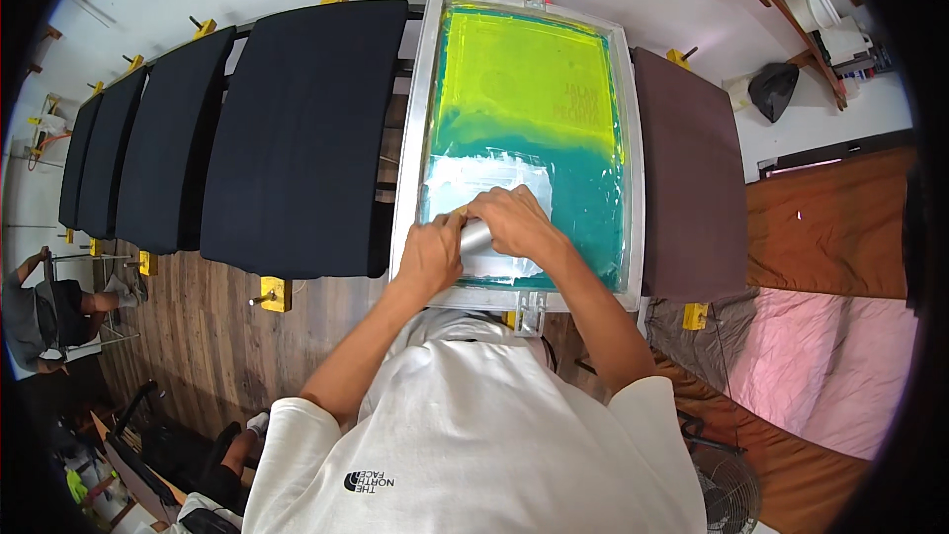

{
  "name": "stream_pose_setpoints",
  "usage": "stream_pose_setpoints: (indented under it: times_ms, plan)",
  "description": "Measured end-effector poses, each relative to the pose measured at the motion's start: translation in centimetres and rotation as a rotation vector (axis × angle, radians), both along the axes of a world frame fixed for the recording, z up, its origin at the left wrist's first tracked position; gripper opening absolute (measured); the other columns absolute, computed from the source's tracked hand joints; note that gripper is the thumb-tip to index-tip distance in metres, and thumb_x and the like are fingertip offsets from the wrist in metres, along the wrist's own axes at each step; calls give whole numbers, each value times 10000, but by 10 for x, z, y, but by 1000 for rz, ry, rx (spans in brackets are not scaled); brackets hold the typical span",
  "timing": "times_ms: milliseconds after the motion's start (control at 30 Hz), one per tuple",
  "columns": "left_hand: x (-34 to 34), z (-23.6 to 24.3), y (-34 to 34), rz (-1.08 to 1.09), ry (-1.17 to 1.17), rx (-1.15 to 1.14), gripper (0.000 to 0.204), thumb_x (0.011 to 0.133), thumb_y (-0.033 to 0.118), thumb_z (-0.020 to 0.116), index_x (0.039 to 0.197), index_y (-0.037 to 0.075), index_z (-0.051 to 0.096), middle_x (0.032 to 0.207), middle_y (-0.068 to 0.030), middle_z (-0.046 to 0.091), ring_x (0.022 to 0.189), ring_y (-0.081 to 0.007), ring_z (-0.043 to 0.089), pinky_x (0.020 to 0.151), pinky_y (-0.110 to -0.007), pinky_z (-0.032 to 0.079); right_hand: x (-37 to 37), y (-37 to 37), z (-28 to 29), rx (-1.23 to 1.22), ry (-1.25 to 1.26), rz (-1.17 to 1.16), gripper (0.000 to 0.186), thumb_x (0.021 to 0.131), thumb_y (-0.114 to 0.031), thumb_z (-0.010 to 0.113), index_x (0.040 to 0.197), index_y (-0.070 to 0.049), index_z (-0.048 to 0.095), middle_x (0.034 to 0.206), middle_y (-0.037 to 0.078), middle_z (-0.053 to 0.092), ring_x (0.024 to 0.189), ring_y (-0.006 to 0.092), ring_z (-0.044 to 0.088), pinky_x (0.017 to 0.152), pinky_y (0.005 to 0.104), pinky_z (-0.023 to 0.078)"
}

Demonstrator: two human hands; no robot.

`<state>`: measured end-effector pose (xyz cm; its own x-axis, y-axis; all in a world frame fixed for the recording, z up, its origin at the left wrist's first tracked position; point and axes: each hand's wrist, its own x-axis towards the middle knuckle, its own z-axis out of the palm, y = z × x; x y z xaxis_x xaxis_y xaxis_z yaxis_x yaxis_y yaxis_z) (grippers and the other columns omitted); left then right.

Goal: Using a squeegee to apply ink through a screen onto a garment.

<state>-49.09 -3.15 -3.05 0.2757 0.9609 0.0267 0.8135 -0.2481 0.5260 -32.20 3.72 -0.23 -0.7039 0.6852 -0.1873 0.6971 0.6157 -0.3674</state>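
In front of me lies a screen-printing frame (636, 198) with a silver metal rim. Its mesh is yellow-green at the far end and teal (583, 208) nearer me. A patch of white ink (474, 173) covers part of the near left area. Both of my hands close around a squeegee (475, 237), its silver-grey side and a bit of tan edge showing between them. My left hand (433, 252) grips its left part by the frame's left rim. Higher up and further right, my right hand (514, 222) grips it over the white ink. The squeegee's lower edge is mostly hidden.
Several black fabric-covered boards (301, 138) stand in a row on the left; a brownish one (692, 173) is on the right. Yellow blocks (276, 294) stick out at board ends. Another person (59, 307) sits far left. A fan (727, 485) stands lower right, near draped fabric (820, 237).
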Motion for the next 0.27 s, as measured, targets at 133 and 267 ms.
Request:
stream_pose_setpoints:
  times_ms: [133, 267]
  plan:
    - [21, -6, -38, 98, 8, 6, 511, 641, -8, 687, 1132, -16, 546, 893, -216, 645, 753, -384, 659, 689, -438, 548, 9, -17, 1, 27, -31, 121, 365, 687, 29, 698, 1006, -148, 698, 1030, 12, 689, 1035, 201, 616, 806, 409, 394]
    - [34, 10, -50, 90, 56, -157, 545, 653, 15, 689, 1174, -21, 531, 948, -231, 649, 780, -386, 671, 727, -431, 561, 15, -22, 10, -6, -140, 210, 401, 686, 18, 707, 1050, -149, 694, 1046, 6, 690, 1016, 211, 620, 800, 430, 395]
